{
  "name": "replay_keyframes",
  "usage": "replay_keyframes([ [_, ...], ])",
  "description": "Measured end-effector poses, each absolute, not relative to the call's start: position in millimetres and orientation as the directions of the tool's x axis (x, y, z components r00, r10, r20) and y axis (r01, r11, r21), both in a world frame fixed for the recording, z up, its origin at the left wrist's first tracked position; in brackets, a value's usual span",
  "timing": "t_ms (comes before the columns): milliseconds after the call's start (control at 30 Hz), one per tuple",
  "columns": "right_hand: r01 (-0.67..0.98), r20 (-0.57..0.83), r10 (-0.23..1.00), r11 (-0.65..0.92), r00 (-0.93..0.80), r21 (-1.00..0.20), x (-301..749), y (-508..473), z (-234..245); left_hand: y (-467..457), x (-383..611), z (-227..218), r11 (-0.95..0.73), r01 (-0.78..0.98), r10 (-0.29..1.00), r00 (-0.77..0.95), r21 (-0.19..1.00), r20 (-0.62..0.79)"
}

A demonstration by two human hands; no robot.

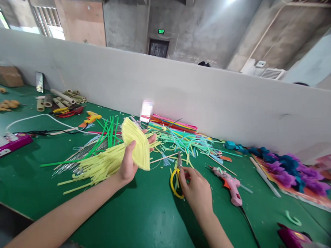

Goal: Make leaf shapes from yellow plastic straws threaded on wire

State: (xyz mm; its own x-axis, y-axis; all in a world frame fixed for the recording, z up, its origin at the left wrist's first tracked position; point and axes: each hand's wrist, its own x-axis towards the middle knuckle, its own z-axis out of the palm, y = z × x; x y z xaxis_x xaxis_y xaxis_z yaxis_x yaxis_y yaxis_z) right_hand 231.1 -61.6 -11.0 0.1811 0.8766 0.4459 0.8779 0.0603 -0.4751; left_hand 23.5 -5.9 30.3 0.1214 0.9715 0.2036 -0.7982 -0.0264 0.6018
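Observation:
My left hand [129,164] is closed around a pale yellow fan-shaped piece made of pipe cleaners [138,144], held up above the table. Close to the table top, my right hand [197,191] has its fingers bent round the handle of a pair of yellow-handled scissors [176,181], whose blades point away from me. Loose yellow pipe cleaners [103,163] lie in a bundle behind and left of my left hand. Green pipe cleaners [110,130] rest just beyond that bundle. A pink glue gun [230,183] lies to the right of my right hand.
Coloured pipe cleaners [181,135] are heaped at the back by a grey partition [178,88]. A phone [146,110] leans there. On the left are a yellow glue gun [92,117], bamboo pieces [64,97] and a power strip [9,144]; purple and blue flowers [292,171] lie right.

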Motion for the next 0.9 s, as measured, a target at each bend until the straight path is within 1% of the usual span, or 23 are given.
replay_keyframes([
  [33,0.804,0.415,0.894,0.121,0.166,-0.583,224.0,-63.4,-9.6,-7.6,25.2,29.9,-0.013,-0.796,0.971,0.135,0.606,0.198],
  [67,0.684,0.337,0.931,0.155,0.140,-0.713,216.3,-65.2,-8.8,-9.6,27.2,29.6,0.004,-0.791,0.971,0.149,0.612,0.186],
  [100,0.506,0.216,0.973,0.150,0.074,-0.849,208.3,-67.0,-8.6,-11.9,29.4,29.3,0.022,-0.782,0.971,0.165,0.623,0.172],
  [133,0.301,0.097,0.995,0.103,-0.034,-0.948,200.6,-68.8,-8.7,-14.2,31.6,28.9,0.040,-0.769,0.970,0.183,0.638,0.160],
  [167,0.130,0.016,0.992,0.032,-0.123,-0.991,193.7,-70.5,-8.9,-16.6,33.7,28.2,0.059,-0.755,0.968,0.204,0.653,0.148],
  [200,0.008,-0.008,0.985,-0.007,-0.172,-1.000,188.2,-72.0,-9.0,-18.8,35.6,27.2,0.078,-0.740,0.965,0.225,0.668,0.136],
  [233,-0.077,-0.013,0.981,-0.028,-0.192,-0.997,184.4,-73.3,-8.9,-20.8,37.2,26.0,0.095,-0.727,0.962,0.244,0.681,0.126],
  [267,-0.127,-0.009,0.983,-0.033,-0.183,-0.991,182.3,-74.2,-8.4,-22.5,38.5,24.6,0.107,-0.714,0.958,0.259,0.692,0.120],
  [333,-0.155,0.011,0.994,-0.007,-0.113,-0.988,182.9,-75.2,-6.7,-24.9,40.3,21.7,0.112,-0.685,0.952,0.283,0.720,0.121],
  [433,-0.127,0.053,0.999,0.051,-0.009,-0.991,189.9,-74.6,-3.4,-26.6,41.4,17.6,0.126,-0.608,0.933,0.341,0.784,0.114],
  [500,-0.105,0.088,0.996,0.089,0.017,-0.990,194.1,-73.6,-1.9,-27.1,41.7,15.1,0.175,-0.536,0.908,0.411,0.826,0.075],
  [567,-0.077,0.112,0.993,0.114,0.026,-0.991,196.2,-73.0,-1.5,-27.0,41.7,12.7,0.185,-0.465,0.899,0.435,0.866,0.041],
  [700,-0.041,0.124,0.992,0.125,0.018,-0.991,195.8,-73.7,-2.9,-26.2,40.6,10.1,0.058,-0.344,0.938,0.340,0.937,0.067],
  [800,-0.090,0.114,0.993,0.112,-0.018,-0.990,194.6,-75.1,-4.1,-26.5,39.4,11.1,0.021,-0.309,0.943,0.322,0.951,0.084],
  [900,-0.134,0.124,0.992,0.120,-0.017,-0.984,193.5,-76.1,-4.8,-27.3,38.7,12.9,0.004,-0.285,0.944,0.317,0.958,0.091],
])
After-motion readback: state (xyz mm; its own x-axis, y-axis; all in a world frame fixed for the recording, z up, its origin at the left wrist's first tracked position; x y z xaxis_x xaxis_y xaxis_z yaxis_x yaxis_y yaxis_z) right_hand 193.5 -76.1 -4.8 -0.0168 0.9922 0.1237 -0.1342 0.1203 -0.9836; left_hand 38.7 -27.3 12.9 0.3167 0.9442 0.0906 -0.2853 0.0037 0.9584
